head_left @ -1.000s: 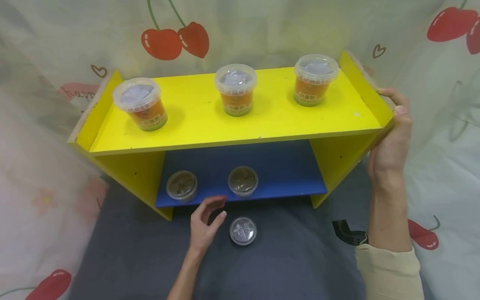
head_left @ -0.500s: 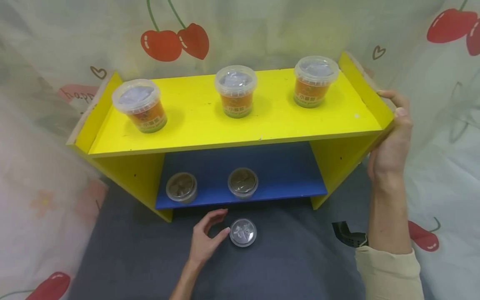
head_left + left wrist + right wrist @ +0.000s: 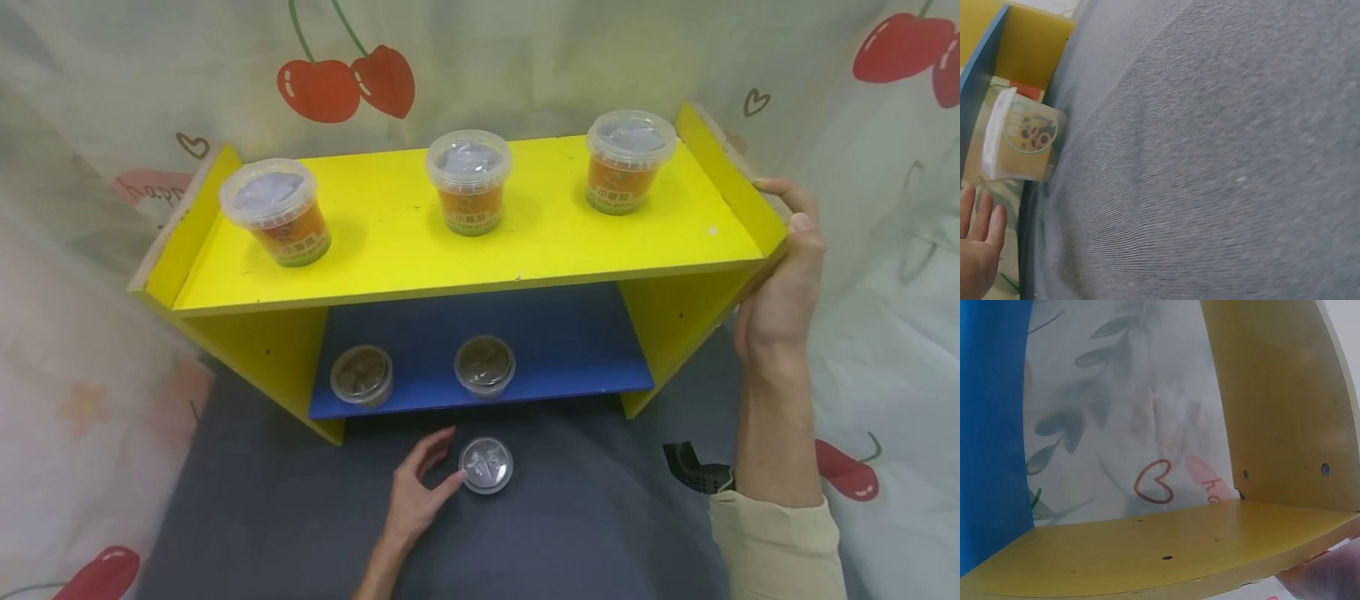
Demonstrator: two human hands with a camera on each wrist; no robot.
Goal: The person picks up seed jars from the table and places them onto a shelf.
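A small clear plastic tub with a lid (image 3: pixel 486 465) stands on the dark cloth in front of a yellow and blue shelf unit (image 3: pixel 420 271). The same tub (image 3: pixel 1035 134) shows a flower label in the left wrist view. Beside it, my left hand (image 3: pixel 416 496) has its fingers spread in a loose curve. The thumb tip is at the lid's left edge in the head view; whether it touches cannot be told. My right hand (image 3: pixel 783 283) grips the unit's right side panel from outside, with fingertips at its upper edge. Part of the right hand (image 3: pixel 1325 575) shows beyond the panel.
Three orange-labelled tubs, at left (image 3: pixel 281 212), middle (image 3: pixel 470 183) and right (image 3: pixel 628 162), stand on the yellow top shelf. Two brown-filled tubs, one left (image 3: pixel 362 375) and one central (image 3: pixel 484 365), sit on the blue lower shelf. A cherry-print curtain (image 3: pixel 540 67) hangs behind.
My left hand has moved down and to the right, from near the lower shelf's edge to beside the tub on the cloth. The right hand stays on the side panel.
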